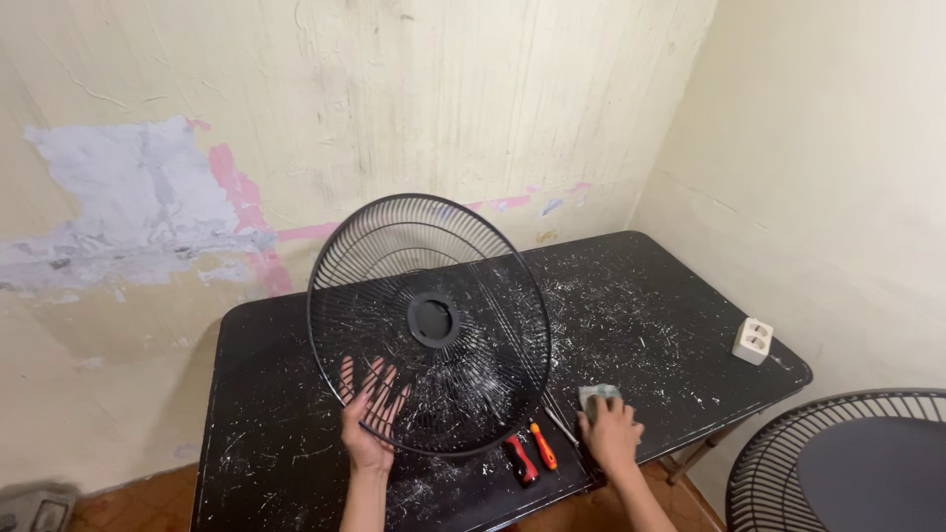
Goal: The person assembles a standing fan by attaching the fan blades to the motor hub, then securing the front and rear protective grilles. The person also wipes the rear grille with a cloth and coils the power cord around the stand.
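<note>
I saw my left hand point(371, 409) propping the black fan grille point(430, 325) tilted on the scratched black bench point(670, 325), fingers spread behind its wires. My right hand point(610, 432) pressed a small pale pad point(597, 395). Two screwdrivers point(532, 455) lay between them.

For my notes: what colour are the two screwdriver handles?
Head view: one screwdriver red with black, the other screwdriver orange.

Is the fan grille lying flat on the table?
No. The left hand props the black fan grille up tilted, its lower rim on the table.
</note>
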